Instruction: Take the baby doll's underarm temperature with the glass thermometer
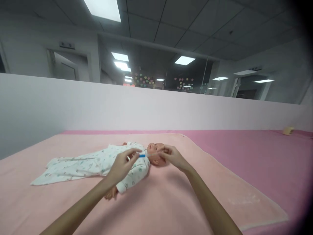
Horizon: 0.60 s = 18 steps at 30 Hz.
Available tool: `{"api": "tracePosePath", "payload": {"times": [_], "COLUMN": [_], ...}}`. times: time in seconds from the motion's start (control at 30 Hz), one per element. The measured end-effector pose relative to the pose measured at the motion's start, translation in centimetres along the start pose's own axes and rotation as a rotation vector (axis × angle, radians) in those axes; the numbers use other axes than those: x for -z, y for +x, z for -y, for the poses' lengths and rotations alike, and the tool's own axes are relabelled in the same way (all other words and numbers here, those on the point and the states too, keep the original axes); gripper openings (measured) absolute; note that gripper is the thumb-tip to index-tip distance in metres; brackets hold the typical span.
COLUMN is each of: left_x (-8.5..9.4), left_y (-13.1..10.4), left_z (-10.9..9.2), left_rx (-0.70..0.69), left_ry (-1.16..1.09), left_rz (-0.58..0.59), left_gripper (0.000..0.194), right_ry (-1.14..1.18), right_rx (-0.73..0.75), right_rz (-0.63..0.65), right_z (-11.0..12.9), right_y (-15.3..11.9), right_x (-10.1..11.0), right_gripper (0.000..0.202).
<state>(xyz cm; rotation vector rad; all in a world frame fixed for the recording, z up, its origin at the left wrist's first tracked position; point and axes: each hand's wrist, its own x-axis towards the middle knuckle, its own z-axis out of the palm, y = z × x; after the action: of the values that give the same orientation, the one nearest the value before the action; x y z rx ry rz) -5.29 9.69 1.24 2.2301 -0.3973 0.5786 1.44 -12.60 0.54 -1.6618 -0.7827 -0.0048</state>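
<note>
A baby doll (94, 161) in a white patterned outfit lies on its back on a pink blanket (156, 202), its head (156, 160) toward the right. Above the doll's chest, my left hand (125, 160) pinches the blue end of a thin object (142, 155). The object's clear part runs toward my right hand (172, 155), which is closed at its other side, in front of the doll's head. What the thin object is cannot be made out for certain.
A pink mat (244, 153) extends beyond the blanket to the right. A low white wall (156, 109) runs along the back. One small yellowish block-like item (288, 131) sits at the far right, near the wall.
</note>
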Motion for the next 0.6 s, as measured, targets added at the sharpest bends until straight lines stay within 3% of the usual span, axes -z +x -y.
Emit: {"api": "tracePosePath", "payload": {"times": [0.13,0.27,0.43,0.6], "left_x": [3.2,3.9,3.5,3.7], "left_y": [3.6,4.3,4.3,4.6], "left_z": [-2.9,-3.7,-2.8,-2.6], "left_rx": [-0.029,-0.018,0.007,-0.005], "left_ry": [-0.227,-0.357,-0.377,-0.390], "left_rz": [-0.284,-0.488,-0.510,-0.523], "left_gripper": [0.031,0.027,0.026,0.027], "right_ry": [0.184,0.349,0.497,0.455], "right_rx": [0.167,0.213,0.171,0.181], "right_rz": [-0.217,-0.313,-0.236,-0.217], "right_z": [5.6,7.5,6.8,6.8], "right_y": [3.3,4.6,4.2,3.7], "right_x": [-0.7,-1.9,-2.3,-1.9], "right_gripper": [0.021,0.021,0.018,0.024]}}
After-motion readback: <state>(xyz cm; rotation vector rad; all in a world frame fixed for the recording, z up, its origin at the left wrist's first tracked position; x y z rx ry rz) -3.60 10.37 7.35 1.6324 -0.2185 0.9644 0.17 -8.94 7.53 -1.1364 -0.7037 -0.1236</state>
